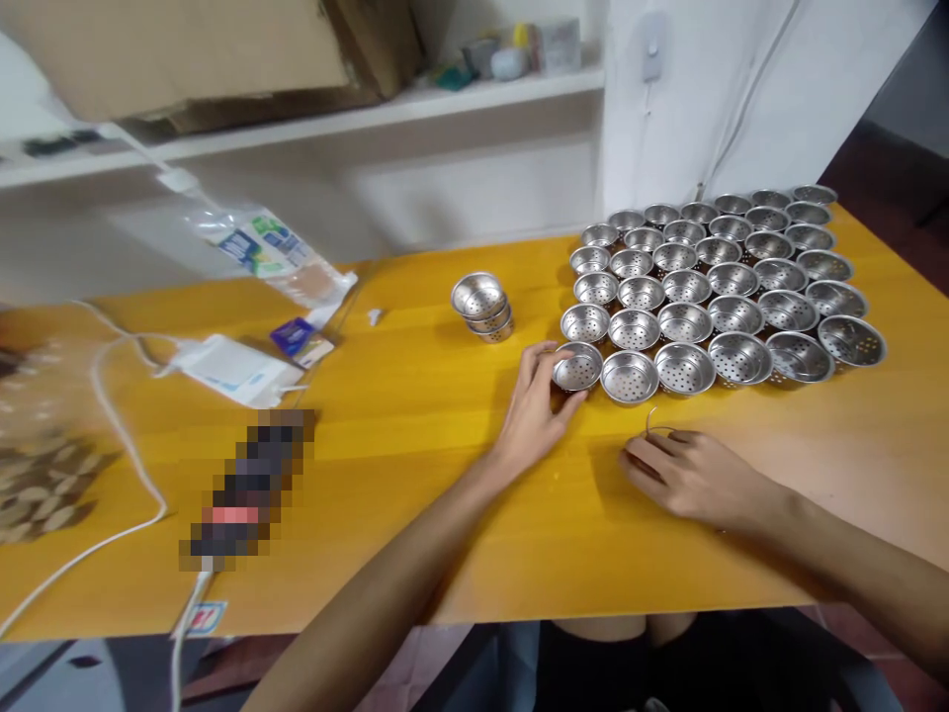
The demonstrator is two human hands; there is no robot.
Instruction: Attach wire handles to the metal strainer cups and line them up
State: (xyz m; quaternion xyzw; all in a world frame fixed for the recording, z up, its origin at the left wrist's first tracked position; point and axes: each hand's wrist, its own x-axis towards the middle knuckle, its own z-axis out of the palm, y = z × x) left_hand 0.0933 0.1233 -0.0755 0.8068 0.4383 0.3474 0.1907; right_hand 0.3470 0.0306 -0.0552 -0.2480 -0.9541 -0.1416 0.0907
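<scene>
Several small perforated steel strainer cups (712, 287) stand in neat rows on the yellow table (415, 465) at the right. My left hand (535, 405) grips the front-left cup (576, 367) of that array by its near side. My right hand (689, 475) rests on the table in front of the rows, its fingers curled round a thin wire loop (653, 422) that pokes up beside the fingertips. A short stack of the same cups (483, 307) stands apart to the left of the rows.
A plastic bag (271, 252), a white charger with cable (229, 368) and a small card (301, 338) lie at the back left. A blurred-out object (248, 489) sits near the front left. A white shelf (356, 109) and cardboard box (193, 49) are behind.
</scene>
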